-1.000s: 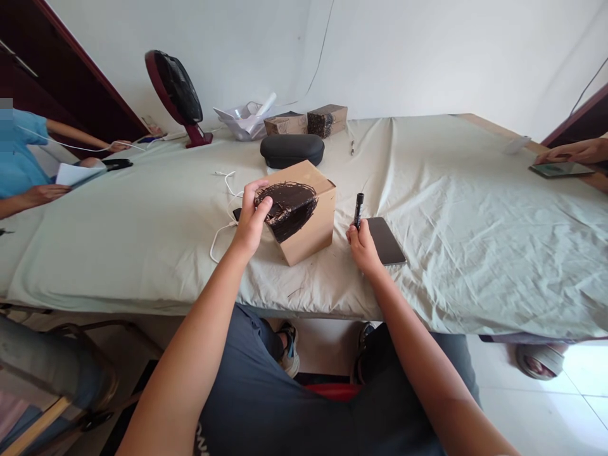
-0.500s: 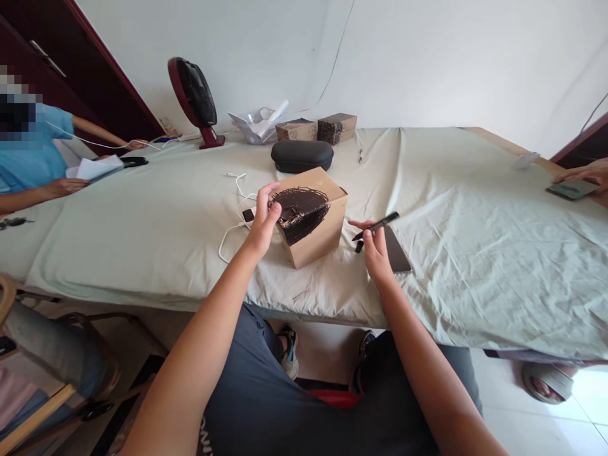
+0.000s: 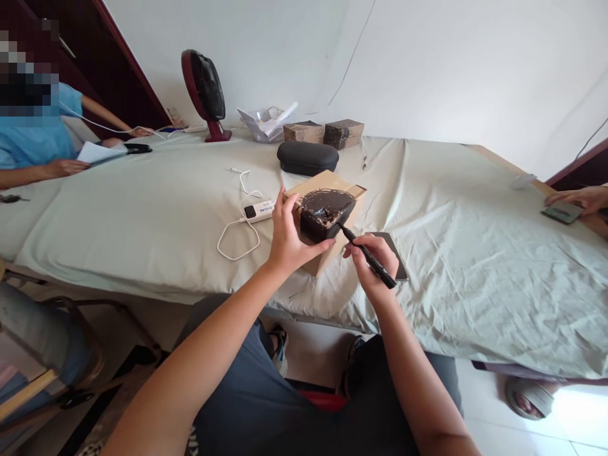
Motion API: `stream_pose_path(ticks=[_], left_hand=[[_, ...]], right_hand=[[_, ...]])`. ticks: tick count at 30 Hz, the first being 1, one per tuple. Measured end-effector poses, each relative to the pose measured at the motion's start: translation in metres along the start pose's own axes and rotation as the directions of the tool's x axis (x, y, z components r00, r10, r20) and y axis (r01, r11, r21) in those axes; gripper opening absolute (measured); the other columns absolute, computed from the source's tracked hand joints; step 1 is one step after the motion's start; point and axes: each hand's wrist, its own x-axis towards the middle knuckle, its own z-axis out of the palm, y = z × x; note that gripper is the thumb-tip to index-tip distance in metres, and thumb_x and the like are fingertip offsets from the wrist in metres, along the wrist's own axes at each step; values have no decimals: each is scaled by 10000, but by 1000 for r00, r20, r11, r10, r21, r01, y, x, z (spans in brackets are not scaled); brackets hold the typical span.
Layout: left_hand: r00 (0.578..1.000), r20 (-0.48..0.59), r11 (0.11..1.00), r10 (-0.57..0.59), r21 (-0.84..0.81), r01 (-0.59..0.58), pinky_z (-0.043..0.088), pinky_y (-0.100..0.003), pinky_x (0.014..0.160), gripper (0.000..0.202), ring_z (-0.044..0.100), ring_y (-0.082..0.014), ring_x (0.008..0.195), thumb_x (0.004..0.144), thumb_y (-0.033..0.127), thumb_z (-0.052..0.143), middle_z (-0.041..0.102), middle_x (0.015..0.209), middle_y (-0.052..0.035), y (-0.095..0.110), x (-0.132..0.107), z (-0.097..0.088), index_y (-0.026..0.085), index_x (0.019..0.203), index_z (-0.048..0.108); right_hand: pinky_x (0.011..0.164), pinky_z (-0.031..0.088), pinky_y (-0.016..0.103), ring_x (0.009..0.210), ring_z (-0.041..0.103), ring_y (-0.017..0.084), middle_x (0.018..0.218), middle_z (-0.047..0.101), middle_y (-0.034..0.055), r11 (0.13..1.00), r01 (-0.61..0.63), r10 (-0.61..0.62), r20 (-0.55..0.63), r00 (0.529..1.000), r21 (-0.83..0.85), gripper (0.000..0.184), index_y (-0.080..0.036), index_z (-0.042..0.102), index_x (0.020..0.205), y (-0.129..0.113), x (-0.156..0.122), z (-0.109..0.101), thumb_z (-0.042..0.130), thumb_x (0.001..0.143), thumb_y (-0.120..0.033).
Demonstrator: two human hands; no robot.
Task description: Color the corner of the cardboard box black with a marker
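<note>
In the head view a cardboard box (image 3: 327,180) stands on the cloth-covered table in front of me. Dark scribbling covers its near corner, where the card looks torn. My left hand (image 3: 292,237) grips the box at its left and near side, thumb across the blackened face. My right hand (image 3: 375,256) holds a black marker pen (image 3: 368,256), its tip at the dark corner patch. Partly behind my right hand lies a dark flat device (image 3: 394,253), like a phone or tablet.
Left of the box are a white power strip (image 3: 260,211) and its cable. Behind it sit a black case (image 3: 308,157), two small cartons (image 3: 344,133), a plastic basket (image 3: 266,126) and a fan (image 3: 206,92). People sit at both sides, one holding papers (image 3: 97,152).
My right hand has brought the marker from beside the box to its dark corner, turning the tip toward it. My left hand has shifted its hold, and the box has turned.
</note>
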Motion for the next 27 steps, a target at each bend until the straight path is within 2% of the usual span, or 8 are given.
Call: stream_pose_path(ticks=[3, 6, 9, 14, 19, 23, 27], left_hand=[[1000, -3, 1000, 5, 21, -5, 276, -679, 1305, 1214, 192, -501, 1655, 720, 789, 849, 200, 1721, -287, 6, -5, 4, 245, 1628, 254], [999, 24, 999, 26, 19, -27, 257, -710, 1301, 1338, 137, -531, 1661, 651, 816, 877, 129, 1741, -300, 3, -6, 5, 247, 1652, 197], [1000, 12, 1000, 6, -5, -6, 226, -717, 1315, 1400, 130, -528, 1663, 628, 831, 881, 138, 1741, -290, 0, -6, 6, 263, 1668, 136], [998, -58, 999, -30, 21, 31, 237, -707, 1316, 1373, 196, -528, 1640, 637, 871, 842, 205, 1720, -261, 6, -6, 9, 276, 1674, 165], [996, -94, 998, -5, 67, 12, 306, -693, 1285, 1213, 302, -514, 1595, 744, 866, 766, 265, 1695, -244, 21, -7, 11, 288, 1673, 241], [994, -106, 997, -21, 70, 29, 329, -668, 1274, 1024, 362, -485, 1563, 843, 805, 718, 312, 1675, -210, 26, -6, 10, 312, 1645, 316], [996, -87, 997, -4, 73, 11, 311, -681, 1273, 1089, 360, -502, 1549, 793, 795, 774, 306, 1664, -217, 24, -3, 6, 301, 1644, 306]], right_hand=[[680, 570, 315, 704, 722, 163, 853, 745, -3, 994, 87, -88, -12, 996, -72, 27, -261, 663, 1037, -3, -3, 7, 664, 1016, -244], [642, 562, 303, 657, 706, 159, 796, 740, -17, 988, 126, -124, 27, 992, -89, 50, -261, 633, 988, -8, -4, 11, 638, 1009, -216], [602, 550, 295, 620, 686, 156, 748, 713, -26, 967, 177, -167, 65, 984, -183, 85, -269, 630, 949, -17, -3, 12, 638, 986, -192], [605, 534, 301, 606, 652, 150, 777, 720, -23, 888, 338, -303, 157, 940, -312, 120, -282, 646, 980, -30, 4, 16, 678, 955, -169], [675, 538, 293, 691, 693, 151, 853, 742, -9, 841, 402, -334, 237, 912, -362, 189, -283, 645, 1050, -38, 7, 26, 664, 961, -117], [695, 543, 294, 710, 701, 156, 842, 727, -9, 841, 388, -334, 203, 921, -376, 180, -275, 635, 1057, -42, 7, 35, 669, 970, -121], [648, 519, 265, 660, 659, 130, 816, 709, -28, 868, 352, -338, 102, 935, -349, 153, -273, 634, 1036, -44, 8, 39, 688, 967, -147]])
